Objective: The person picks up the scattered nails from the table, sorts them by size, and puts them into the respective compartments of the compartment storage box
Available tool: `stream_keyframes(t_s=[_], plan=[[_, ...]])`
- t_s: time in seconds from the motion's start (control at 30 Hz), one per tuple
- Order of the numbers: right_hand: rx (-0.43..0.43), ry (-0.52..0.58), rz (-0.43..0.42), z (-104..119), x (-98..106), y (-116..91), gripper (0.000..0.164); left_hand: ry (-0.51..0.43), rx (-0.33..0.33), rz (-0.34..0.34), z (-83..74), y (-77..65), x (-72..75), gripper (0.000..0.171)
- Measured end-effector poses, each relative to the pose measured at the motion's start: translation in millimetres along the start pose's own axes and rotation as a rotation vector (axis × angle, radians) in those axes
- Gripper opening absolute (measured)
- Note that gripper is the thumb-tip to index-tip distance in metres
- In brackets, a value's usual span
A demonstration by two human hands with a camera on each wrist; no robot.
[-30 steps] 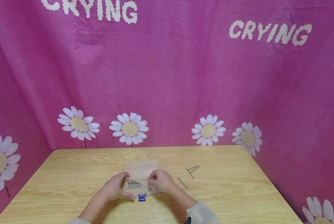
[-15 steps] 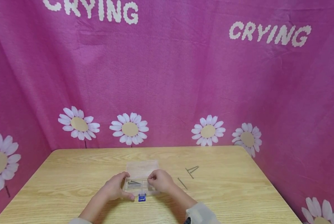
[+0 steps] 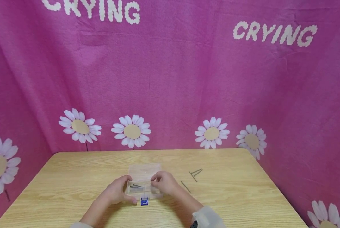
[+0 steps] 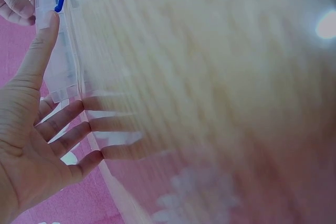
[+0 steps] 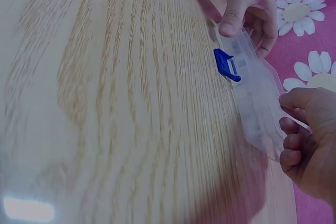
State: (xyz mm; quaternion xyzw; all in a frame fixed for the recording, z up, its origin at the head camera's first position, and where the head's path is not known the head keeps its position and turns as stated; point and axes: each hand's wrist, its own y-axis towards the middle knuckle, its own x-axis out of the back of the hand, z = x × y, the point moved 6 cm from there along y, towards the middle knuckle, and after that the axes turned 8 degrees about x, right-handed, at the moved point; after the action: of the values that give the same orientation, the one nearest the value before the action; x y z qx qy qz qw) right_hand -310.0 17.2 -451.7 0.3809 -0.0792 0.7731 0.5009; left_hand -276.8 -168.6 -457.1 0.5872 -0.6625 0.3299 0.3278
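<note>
A clear plastic compartment box [image 3: 154,191] stands on the table with its lid [image 3: 145,172] folded back and a blue latch [image 3: 144,201] at its front. My left hand [image 3: 117,190] grips the box's left end, thumb at the front edge, fingers at the back. Long dark metal fasteners [image 3: 136,186], like screws or nails, lie in the left compartment. My right hand [image 3: 166,183] hovers over the right part, thumb and index finger apart, no object visible between them. In the right wrist view its other fingers [image 5: 290,158] are loosely curled beside the box [image 5: 257,103].
Several more long fasteners [image 3: 196,174] lie on the wooden table [image 3: 229,190] to the right of the box, a single one [image 3: 186,186] nearer to my right wrist. A pink curtain [image 3: 172,79] with daisies hangs behind the table and along both sides.
A second ago a thin fastener showed at my right fingertips; now none shows there. The right hand has risen slightly and its thumb and index finger have parted. The left hand stays put.
</note>
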Motion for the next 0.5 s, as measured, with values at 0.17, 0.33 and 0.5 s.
stream_keyframes(t_s=[0.17, 0.33, 0.5], plan=[[0.007, 0.002, 0.001, -4, 8, -2, 0.014, 0.002, 0.006, 0.004, 1.1, 1.0, 0.0, 0.084], [-0.025, 0.029, 0.007, -11, 22, -6, 0.017, 0.003, 0.004, 0.007, 1.6, 2.6, -0.2, 0.087], [-0.060, 0.037, -0.008, -24, 35, -14, 0.018, 0.000, 0.011, 0.017, 2.2, 2.4, -0.9, 0.086]])
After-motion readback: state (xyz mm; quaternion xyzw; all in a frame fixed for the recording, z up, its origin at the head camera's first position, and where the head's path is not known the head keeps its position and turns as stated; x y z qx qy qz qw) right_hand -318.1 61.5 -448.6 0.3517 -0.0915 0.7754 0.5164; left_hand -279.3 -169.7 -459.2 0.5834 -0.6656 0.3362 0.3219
